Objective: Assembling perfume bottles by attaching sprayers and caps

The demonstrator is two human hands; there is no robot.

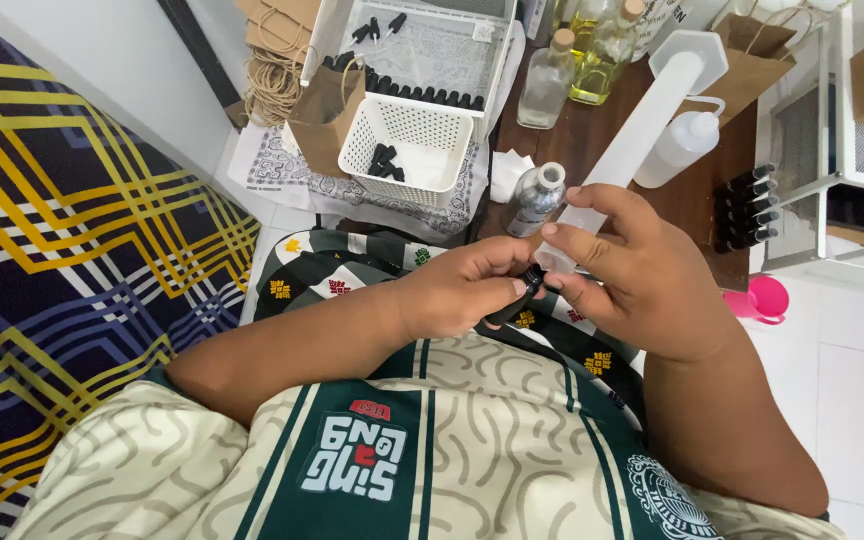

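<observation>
1. Pinching a small black bottle [512,300] between thumb and fingertips, left hand [462,290] curled around its lower end, above the lap.
2. Meeting it from the other side, right hand [632,270] with thumb and forefinger closed on the bottle's upper end, other fingers loosely spread.
3. Lying on the dark wooden table [592,135] just beyond the hands: a long translucent measuring cylinder [652,115], a small silver bottle [537,195], a white squeeze bottle [682,145].
4. Standing further left, a white perforated basket [407,145] with a few black caps inside.
5. Resting near the right hand on the white floor, a pink funnel [762,298].
</observation>
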